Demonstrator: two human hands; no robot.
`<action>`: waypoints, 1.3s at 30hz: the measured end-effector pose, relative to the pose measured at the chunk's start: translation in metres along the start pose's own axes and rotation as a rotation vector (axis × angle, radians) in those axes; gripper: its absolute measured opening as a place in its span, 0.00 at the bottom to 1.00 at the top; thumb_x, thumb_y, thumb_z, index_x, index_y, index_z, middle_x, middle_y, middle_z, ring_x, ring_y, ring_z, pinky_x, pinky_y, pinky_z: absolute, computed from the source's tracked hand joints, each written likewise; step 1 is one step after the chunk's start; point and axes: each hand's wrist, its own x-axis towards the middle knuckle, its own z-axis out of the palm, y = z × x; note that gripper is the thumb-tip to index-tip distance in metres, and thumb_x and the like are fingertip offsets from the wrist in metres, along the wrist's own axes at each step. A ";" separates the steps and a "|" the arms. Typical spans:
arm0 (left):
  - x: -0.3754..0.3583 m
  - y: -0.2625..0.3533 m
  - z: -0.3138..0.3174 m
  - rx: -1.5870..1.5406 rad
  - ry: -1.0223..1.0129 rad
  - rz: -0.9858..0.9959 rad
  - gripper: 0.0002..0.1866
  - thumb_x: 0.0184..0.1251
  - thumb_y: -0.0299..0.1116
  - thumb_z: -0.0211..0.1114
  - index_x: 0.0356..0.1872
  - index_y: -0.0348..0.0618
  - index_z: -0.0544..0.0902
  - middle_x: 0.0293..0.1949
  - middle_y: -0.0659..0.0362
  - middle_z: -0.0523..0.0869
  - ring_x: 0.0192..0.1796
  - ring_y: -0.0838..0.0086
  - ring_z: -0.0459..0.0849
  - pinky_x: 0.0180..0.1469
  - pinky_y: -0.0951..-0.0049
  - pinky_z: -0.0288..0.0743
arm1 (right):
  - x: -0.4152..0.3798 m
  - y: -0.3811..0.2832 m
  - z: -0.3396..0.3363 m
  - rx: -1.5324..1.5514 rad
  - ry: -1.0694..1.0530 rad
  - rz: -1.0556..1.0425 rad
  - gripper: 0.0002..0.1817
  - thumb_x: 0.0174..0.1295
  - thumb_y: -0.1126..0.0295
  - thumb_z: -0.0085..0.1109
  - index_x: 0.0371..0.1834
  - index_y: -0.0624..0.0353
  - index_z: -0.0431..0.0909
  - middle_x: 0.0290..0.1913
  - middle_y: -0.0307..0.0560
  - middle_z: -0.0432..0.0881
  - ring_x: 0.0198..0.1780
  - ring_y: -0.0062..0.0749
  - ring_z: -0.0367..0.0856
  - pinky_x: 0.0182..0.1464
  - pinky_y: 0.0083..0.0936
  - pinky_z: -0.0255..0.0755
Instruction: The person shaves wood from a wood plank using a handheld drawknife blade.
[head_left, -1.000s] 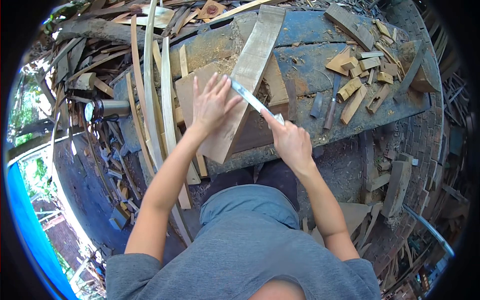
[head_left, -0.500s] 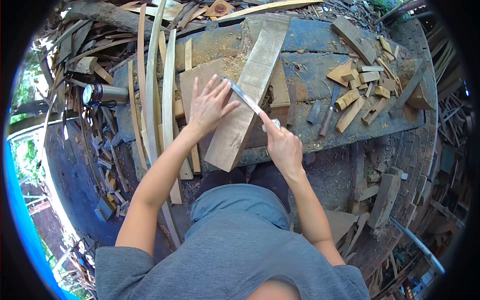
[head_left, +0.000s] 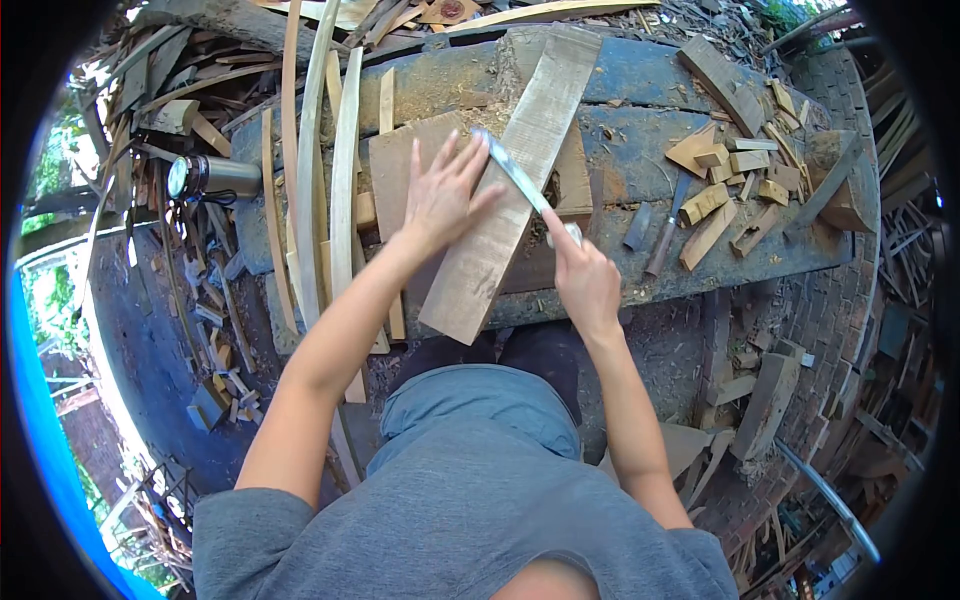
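Observation:
A long, thick wooden plank (head_left: 500, 220) lies slanted over a flat board (head_left: 400, 150) on the workbench. My left hand (head_left: 440, 198) is open with its fingers spread, its thumb over the plank's left edge. By its index finger is the far end of a narrow, shiny metal strip (head_left: 517, 175), ruler-like, which crosses the plank's face at an angle. My right hand (head_left: 587, 283) is closed around the near end, its index finger stretched along the strip. A small pale, rounded part shows beside that finger; the rest of the grip is hidden.
Right of the plank lie a chisel-like tool (head_left: 668, 225), a dark metal piece (head_left: 637, 227) and several wood offcuts (head_left: 704, 203). Long thin strips (head_left: 343, 170) and a metal flask (head_left: 215, 180) are at the left. The bench's front edge (head_left: 700, 290) runs before my body.
The whole scene has shifted slightly right in view. Both hands and the metal strip have moved a little with it, the strip still lying across the plank.

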 end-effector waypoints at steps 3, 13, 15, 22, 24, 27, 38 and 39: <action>0.023 -0.001 -0.015 0.028 -0.088 -0.002 0.39 0.75 0.69 0.41 0.78 0.56 0.63 0.78 0.66 0.65 0.83 0.66 0.51 0.80 0.38 0.26 | 0.014 0.003 0.008 0.038 0.044 0.004 0.27 0.71 0.68 0.54 0.72 0.26 0.71 0.25 0.56 0.82 0.27 0.55 0.85 0.28 0.49 0.79; 0.034 0.000 0.001 -0.033 -0.003 0.066 0.41 0.72 0.71 0.44 0.76 0.55 0.68 0.76 0.65 0.69 0.82 0.63 0.56 0.79 0.36 0.32 | 0.011 0.008 0.009 0.095 0.040 0.043 0.26 0.72 0.68 0.54 0.72 0.31 0.72 0.25 0.58 0.82 0.28 0.59 0.85 0.29 0.52 0.78; 0.054 -0.001 -0.009 0.022 -0.047 0.046 0.42 0.72 0.72 0.41 0.75 0.54 0.69 0.76 0.65 0.70 0.82 0.64 0.56 0.80 0.36 0.32 | 0.024 0.005 0.006 0.107 0.039 0.057 0.26 0.72 0.68 0.54 0.72 0.31 0.72 0.25 0.58 0.82 0.29 0.59 0.85 0.29 0.52 0.78; 0.011 0.026 -0.012 -0.013 -0.037 0.127 0.41 0.72 0.71 0.46 0.74 0.52 0.71 0.76 0.64 0.70 0.81 0.64 0.58 0.80 0.39 0.32 | -0.026 0.005 -0.017 0.143 -0.035 0.118 0.27 0.71 0.68 0.54 0.72 0.29 0.71 0.25 0.58 0.82 0.29 0.59 0.85 0.31 0.53 0.79; 0.024 0.025 -0.005 0.021 -0.053 0.134 0.41 0.72 0.71 0.46 0.74 0.52 0.70 0.76 0.64 0.70 0.81 0.64 0.58 0.80 0.40 0.32 | -0.013 0.011 -0.013 0.123 -0.036 0.134 0.27 0.71 0.67 0.54 0.73 0.28 0.71 0.25 0.59 0.82 0.29 0.60 0.85 0.32 0.53 0.80; 0.063 0.013 0.000 0.039 0.018 0.092 0.40 0.73 0.70 0.44 0.75 0.52 0.70 0.76 0.64 0.70 0.81 0.64 0.58 0.80 0.40 0.34 | 0.021 0.013 -0.005 0.057 -0.035 0.133 0.27 0.72 0.67 0.53 0.73 0.28 0.71 0.26 0.59 0.82 0.30 0.60 0.85 0.33 0.54 0.80; 0.041 0.030 0.004 0.001 0.016 0.135 0.40 0.72 0.69 0.48 0.75 0.53 0.71 0.76 0.66 0.70 0.80 0.64 0.59 0.80 0.39 0.33 | -0.006 0.019 -0.015 0.088 -0.003 0.130 0.27 0.71 0.68 0.52 0.73 0.28 0.71 0.25 0.59 0.82 0.29 0.60 0.85 0.31 0.53 0.80; 0.052 0.026 0.007 0.008 0.054 0.142 0.40 0.73 0.69 0.47 0.74 0.53 0.71 0.75 0.64 0.71 0.80 0.63 0.59 0.80 0.39 0.34 | 0.006 0.022 -0.009 0.077 -0.032 0.148 0.28 0.71 0.68 0.52 0.73 0.29 0.71 0.25 0.59 0.82 0.29 0.60 0.85 0.32 0.53 0.80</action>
